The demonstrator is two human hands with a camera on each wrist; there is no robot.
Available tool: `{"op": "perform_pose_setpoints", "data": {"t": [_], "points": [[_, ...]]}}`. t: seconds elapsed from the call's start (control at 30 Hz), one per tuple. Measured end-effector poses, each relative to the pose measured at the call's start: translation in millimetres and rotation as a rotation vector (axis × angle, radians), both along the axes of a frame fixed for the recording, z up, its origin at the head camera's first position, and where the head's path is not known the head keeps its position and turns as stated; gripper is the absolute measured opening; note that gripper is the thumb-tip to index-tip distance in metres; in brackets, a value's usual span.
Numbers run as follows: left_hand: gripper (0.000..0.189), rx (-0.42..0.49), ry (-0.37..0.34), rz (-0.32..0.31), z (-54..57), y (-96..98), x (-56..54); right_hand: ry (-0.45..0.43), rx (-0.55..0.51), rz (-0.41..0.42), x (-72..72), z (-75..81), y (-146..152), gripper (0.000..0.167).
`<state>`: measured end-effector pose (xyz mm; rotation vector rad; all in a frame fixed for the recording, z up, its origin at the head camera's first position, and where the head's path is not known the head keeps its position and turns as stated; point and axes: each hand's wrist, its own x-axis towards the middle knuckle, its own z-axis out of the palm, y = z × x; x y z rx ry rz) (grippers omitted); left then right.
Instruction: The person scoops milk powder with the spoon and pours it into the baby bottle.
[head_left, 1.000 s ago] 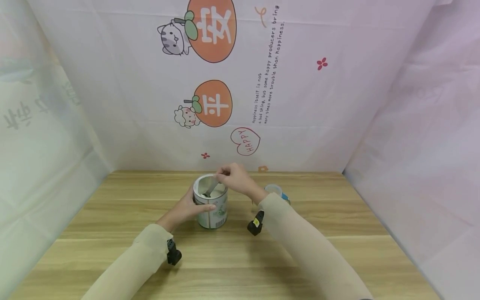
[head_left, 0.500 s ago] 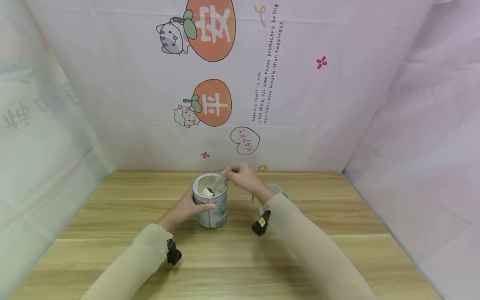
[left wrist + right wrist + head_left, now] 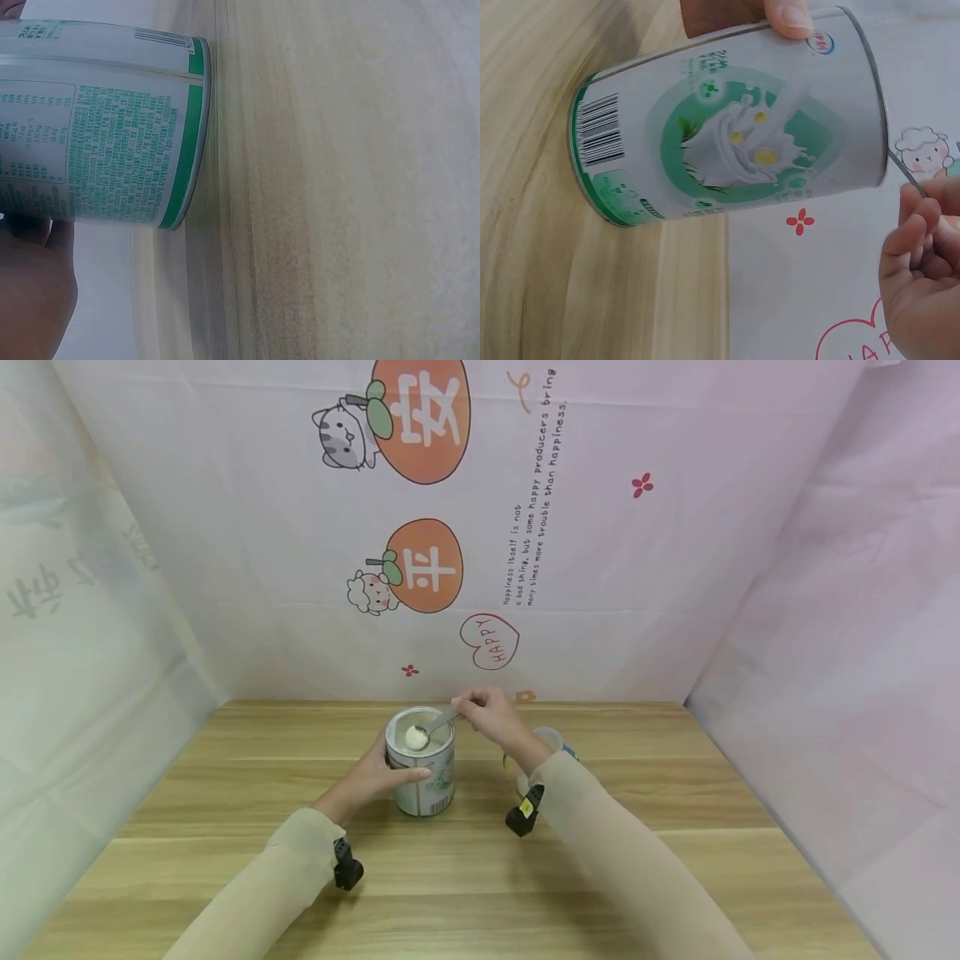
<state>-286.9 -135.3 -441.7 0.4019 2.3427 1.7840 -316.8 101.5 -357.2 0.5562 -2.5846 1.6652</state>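
Observation:
A milk powder tin with a white and green label stands upright on the table, its top open. My left hand grips its left side, thumb across the front; in the left wrist view, part of that hand shows under the tin. Between thumb and fingers, my right hand pinches the handle of a metal spoon. White powder is heaped in the spoon's bowl, at the tin's mouth. The right wrist view shows the handle leaning over the rim.
Behind my right wrist stands a clear cup with a blue part at its side, mostly hidden by the arm. The wooden table ends at a printed white cloth at the back, with more cloth on both sides.
The spoon has come up from deep in the tin and tilted flatter, now showing a heap of powder. My right hand has shifted slightly right; the left hand and tin stay put.

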Motion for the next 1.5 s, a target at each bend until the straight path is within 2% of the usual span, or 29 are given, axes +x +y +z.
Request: {"op": "perform_pose_setpoints", "data": {"t": [0.33, 1.17, 1.33, 1.5], "points": [[0.104, 0.014, 0.016, -0.013, -0.4, -0.5, 0.2, 0.009, 0.006, -0.036, 0.0, -1.0, 2.6, 0.025], [0.099, 0.029, 0.037, -0.029, 2.3, 2.2, 1.9, 0.07, 0.054, -0.02, 6.1, 2.1, 3.6, 0.022], [0.101, 0.011, 0.038, -0.022, 2.0, 2.0, 1.5, 0.026, 0.026, -0.034, 5.0, 0.9, 5.1, 0.024], [0.104, -0.003, 0.032, -0.006, 1.1, 1.5, 2.1, -0.09, -0.093, -0.043, 3.5, 1.2, 6.7, 0.024]]}}
